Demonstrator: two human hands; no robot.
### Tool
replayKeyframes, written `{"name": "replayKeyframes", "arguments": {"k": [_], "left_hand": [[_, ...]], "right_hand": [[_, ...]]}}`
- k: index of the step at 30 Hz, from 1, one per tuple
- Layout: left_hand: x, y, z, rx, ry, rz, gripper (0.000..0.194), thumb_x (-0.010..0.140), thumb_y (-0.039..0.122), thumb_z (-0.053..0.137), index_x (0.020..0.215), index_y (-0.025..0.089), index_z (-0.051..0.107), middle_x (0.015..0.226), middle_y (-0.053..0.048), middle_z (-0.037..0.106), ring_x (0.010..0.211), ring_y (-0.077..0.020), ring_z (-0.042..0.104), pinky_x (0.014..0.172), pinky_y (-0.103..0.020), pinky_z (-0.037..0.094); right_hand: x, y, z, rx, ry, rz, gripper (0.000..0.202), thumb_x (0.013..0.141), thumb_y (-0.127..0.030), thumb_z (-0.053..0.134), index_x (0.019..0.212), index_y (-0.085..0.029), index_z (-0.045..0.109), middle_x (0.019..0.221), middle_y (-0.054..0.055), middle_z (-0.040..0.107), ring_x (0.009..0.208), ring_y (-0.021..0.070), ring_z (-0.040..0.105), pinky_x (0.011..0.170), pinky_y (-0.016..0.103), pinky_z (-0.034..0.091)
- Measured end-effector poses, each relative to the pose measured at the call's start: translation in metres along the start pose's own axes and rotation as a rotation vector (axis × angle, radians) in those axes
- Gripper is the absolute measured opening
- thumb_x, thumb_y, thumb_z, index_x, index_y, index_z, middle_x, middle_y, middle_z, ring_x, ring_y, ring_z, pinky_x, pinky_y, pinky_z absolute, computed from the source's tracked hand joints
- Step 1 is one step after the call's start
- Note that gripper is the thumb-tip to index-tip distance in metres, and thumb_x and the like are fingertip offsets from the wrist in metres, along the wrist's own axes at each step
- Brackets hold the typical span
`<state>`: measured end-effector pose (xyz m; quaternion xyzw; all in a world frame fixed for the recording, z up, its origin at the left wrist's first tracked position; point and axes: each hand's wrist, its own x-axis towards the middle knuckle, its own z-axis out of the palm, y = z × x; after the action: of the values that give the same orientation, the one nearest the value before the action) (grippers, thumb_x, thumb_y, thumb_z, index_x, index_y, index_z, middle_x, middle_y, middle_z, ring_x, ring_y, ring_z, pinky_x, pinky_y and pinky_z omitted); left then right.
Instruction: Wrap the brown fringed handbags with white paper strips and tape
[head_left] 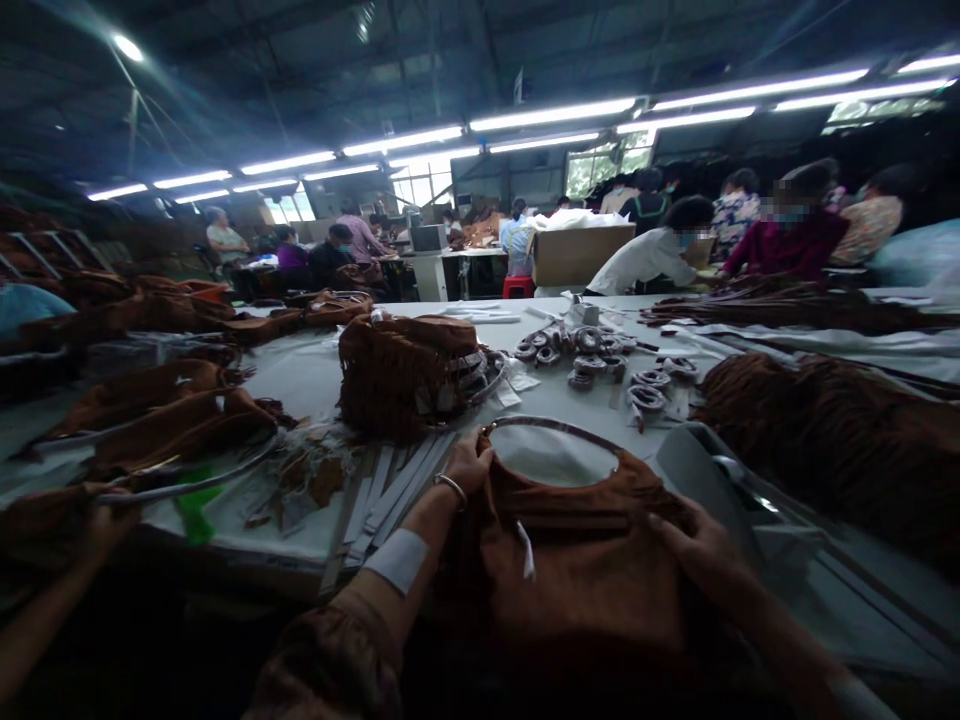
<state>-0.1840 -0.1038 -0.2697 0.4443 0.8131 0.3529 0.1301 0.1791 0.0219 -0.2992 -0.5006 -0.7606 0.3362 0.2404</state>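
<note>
A brown handbag [577,560] with a curved, wrapped handle and a small white tag on its front hangs between my hands at the table's near edge. My left hand [471,462], with a bracelet at the wrist, is closed on the bag's upper left corner by the handle's end. On the other side my right hand [701,545] grips the upper right edge, thumb on the front and the other fingers mostly hidden behind. Just beyond the bag, a stack of fringed brown bags [405,375] stands on the white table [300,370].
Coiled wrapped straps [589,345] lie in the middle of the table, and pale strips [390,490] are left of my forearm. A fringed brown pile [817,430] occupies the right. At far left another person's hand [109,515] holds a bag handle. Several people work behind the table.
</note>
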Motion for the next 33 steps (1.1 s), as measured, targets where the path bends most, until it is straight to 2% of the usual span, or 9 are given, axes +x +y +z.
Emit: {"name": "replayKeyframes", "arguments": {"k": [2, 5, 8, 12, 17, 22, 26, 30, 33], "left_hand": [[0.004, 0.005, 0.010, 0.073, -0.043, 0.003, 0.052, 0.088, 0.018, 0.064, 0.138, 0.015, 0.055, 0.128, -0.018, 0.067, 0.120, -0.0293, 0.064, 0.103, -0.037, 0.048], [0.010, 0.012, 0.017, 0.215, -0.096, -0.009, 0.043, 0.085, 0.020, 0.067, 0.127, 0.014, 0.063, 0.116, -0.021, 0.070, 0.111, -0.0347, 0.066, 0.098, -0.044, 0.049], [0.021, 0.017, 0.012, 0.348, -0.116, 0.001, 0.037, 0.083, 0.025, 0.070, 0.118, 0.013, 0.068, 0.118, -0.024, 0.067, 0.117, -0.0395, 0.061, 0.101, -0.048, 0.046], [0.046, 0.030, 0.007, 0.457, -0.143, 0.045, 0.030, 0.087, 0.030, 0.066, 0.112, 0.015, 0.070, 0.119, -0.021, 0.065, 0.118, -0.0372, 0.060, 0.102, -0.045, 0.046], [0.085, 0.053, 0.025, 0.522, -0.230, 0.152, 0.029, 0.087, 0.032, 0.067, 0.112, 0.017, 0.070, 0.119, -0.017, 0.066, 0.116, -0.0318, 0.061, 0.100, -0.040, 0.049], [0.116, 0.073, 0.055, 0.556, -0.325, 0.245, 0.032, 0.088, 0.029, 0.063, 0.117, 0.017, 0.067, 0.118, -0.015, 0.067, 0.111, -0.0285, 0.062, 0.097, -0.038, 0.051], [0.125, 0.088, 0.085, 0.550, -0.426, 0.326, 0.038, 0.082, 0.027, 0.070, 0.118, 0.018, 0.067, 0.119, -0.016, 0.066, 0.110, -0.0316, 0.063, 0.094, -0.040, 0.053], [0.132, 0.096, 0.109, 0.516, -0.477, 0.315, 0.029, 0.084, 0.020, 0.066, 0.112, 0.015, 0.070, 0.116, -0.019, 0.067, 0.112, -0.0352, 0.063, 0.097, -0.048, 0.049], [0.142, 0.087, 0.109, 0.466, -0.469, 0.223, 0.023, 0.089, 0.013, 0.057, 0.106, 0.012, 0.072, 0.110, -0.021, 0.069, 0.108, -0.0353, 0.065, 0.093, -0.047, 0.049]], "right_hand": [[-0.003, 0.002, 0.000, -0.175, -0.066, -0.030, 0.056, 0.087, -0.053, 0.051, 0.123, -0.012, 0.067, 0.117, 0.018, 0.073, 0.110, 0.0335, 0.068, 0.093, 0.042, 0.054], [-0.005, -0.011, -0.001, -0.451, 0.034, -0.151, 0.060, 0.087, -0.050, 0.051, 0.127, -0.008, 0.064, 0.136, 0.024, 0.060, 0.127, 0.0399, 0.057, 0.103, 0.050, 0.048], [0.006, -0.042, -0.002, -0.543, 0.114, -0.365, 0.057, 0.090, -0.045, 0.051, 0.135, -0.012, 0.060, 0.148, 0.021, 0.051, 0.137, 0.0384, 0.046, 0.111, 0.052, 0.041], [0.047, -0.086, 0.010, -0.486, 0.000, -0.529, 0.044, 0.092, -0.034, 0.051, 0.128, -0.012, 0.064, 0.139, 0.018, 0.059, 0.131, 0.0304, 0.053, 0.113, 0.042, 0.040], [0.123, -0.118, 0.041, -0.542, -0.220, -0.459, 0.034, 0.092, -0.025, 0.053, 0.122, -0.014, 0.066, 0.127, 0.014, 0.065, 0.120, 0.0240, 0.059, 0.105, 0.031, 0.043], [0.184, -0.115, 0.072, -0.657, -0.292, -0.264, 0.033, 0.085, -0.022, 0.060, 0.115, -0.012, 0.069, 0.119, 0.019, 0.070, 0.113, 0.0308, 0.066, 0.092, 0.037, 0.048], [0.200, -0.098, 0.092, -0.738, -0.337, -0.100, 0.025, 0.088, -0.018, 0.053, 0.099, -0.010, 0.074, 0.105, 0.024, 0.074, 0.100, 0.0349, 0.072, 0.076, 0.039, 0.049], [0.198, -0.082, 0.099, -0.733, -0.364, -0.186, 0.034, 0.098, -0.021, 0.039, 0.097, -0.019, 0.073, 0.106, 0.015, 0.076, 0.101, 0.0284, 0.072, 0.073, 0.034, 0.046], [0.200, -0.070, 0.095, -0.720, -0.345, -0.224, 0.036, 0.101, -0.023, 0.032, 0.100, -0.020, 0.068, 0.106, 0.013, 0.076, 0.099, 0.0259, 0.071, 0.072, 0.032, 0.043]]}}
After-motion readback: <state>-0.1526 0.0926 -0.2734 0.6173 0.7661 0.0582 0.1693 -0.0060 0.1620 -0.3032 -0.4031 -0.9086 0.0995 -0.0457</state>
